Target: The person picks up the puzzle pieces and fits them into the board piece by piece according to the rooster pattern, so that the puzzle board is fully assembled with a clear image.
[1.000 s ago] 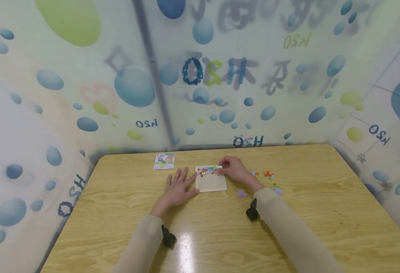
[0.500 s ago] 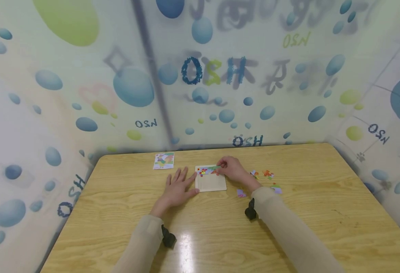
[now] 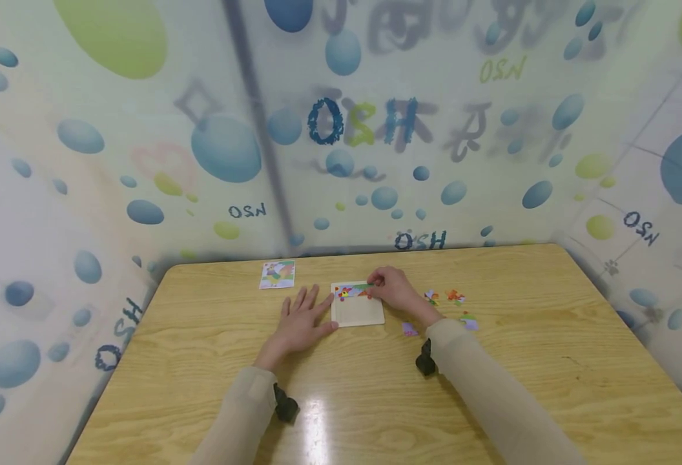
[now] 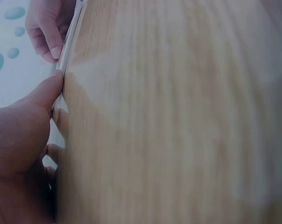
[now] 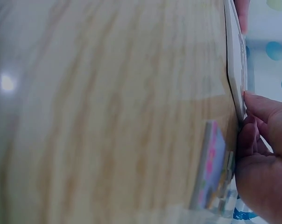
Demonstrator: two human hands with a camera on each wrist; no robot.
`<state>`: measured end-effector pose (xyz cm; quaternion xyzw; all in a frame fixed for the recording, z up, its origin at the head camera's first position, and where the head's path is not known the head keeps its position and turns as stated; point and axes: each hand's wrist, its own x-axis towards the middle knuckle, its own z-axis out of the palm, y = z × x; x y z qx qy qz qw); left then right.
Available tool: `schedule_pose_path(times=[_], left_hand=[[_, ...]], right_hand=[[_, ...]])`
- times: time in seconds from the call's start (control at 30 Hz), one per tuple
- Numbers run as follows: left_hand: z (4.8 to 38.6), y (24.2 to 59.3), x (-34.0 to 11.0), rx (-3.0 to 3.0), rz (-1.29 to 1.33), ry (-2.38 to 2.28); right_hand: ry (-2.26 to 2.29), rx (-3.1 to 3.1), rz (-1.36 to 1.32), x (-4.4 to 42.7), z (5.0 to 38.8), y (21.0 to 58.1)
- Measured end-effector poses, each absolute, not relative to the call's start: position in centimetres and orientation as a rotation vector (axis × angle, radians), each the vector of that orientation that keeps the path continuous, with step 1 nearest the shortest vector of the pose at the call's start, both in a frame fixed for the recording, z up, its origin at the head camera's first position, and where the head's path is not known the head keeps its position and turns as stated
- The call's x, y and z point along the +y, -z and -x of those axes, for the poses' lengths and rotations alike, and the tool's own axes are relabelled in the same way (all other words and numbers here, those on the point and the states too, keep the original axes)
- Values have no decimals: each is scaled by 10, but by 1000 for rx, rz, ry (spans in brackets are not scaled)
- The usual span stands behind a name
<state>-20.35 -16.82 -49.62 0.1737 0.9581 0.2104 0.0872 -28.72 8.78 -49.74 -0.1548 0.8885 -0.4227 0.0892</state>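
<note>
A pale square puzzle tray (image 3: 358, 314) lies on the table, its far strip filled with colourful pieces (image 3: 349, 292) and its near part bare. My left hand (image 3: 301, 324) lies with fingers spread, index finger and thumb touching the tray's left edge. At the far right corner, my right hand (image 3: 398, 289) has curled fingers and a thumb on a puzzle piece (image 3: 369, 293), mostly hidden by the fingertips. In the right wrist view the thumb of the right hand (image 5: 267, 135) meets the tray (image 5: 233, 51) at its edge.
Several loose puzzle pieces (image 3: 456, 296) lie right of the tray, one purple piece (image 3: 409, 329) near the right forearm. A square picture card (image 3: 278, 275) lies at the back left. A patterned wall (image 3: 341, 194) stands behind the wooden table (image 3: 352, 387).
My right hand's fingertips have shifted slightly left along the tray's far edge, with the piece under them settling beside the others. My left hand keeps its place.
</note>
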Motion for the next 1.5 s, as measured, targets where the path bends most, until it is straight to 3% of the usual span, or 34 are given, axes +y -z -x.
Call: schedule_pose_path(times=[0.33, 0.97, 1.5], left_hand=[[206, 495, -173, 2872, -515, -609], [206, 502, -170, 2861, -543, -645], [206, 498, -169, 2840, -509, -621]], right_hand=[[1322, 2583, 536, 93, 293, 487], [1287, 2582, 580, 170, 274, 478], [1224, 2564, 514, 180, 263, 489]])
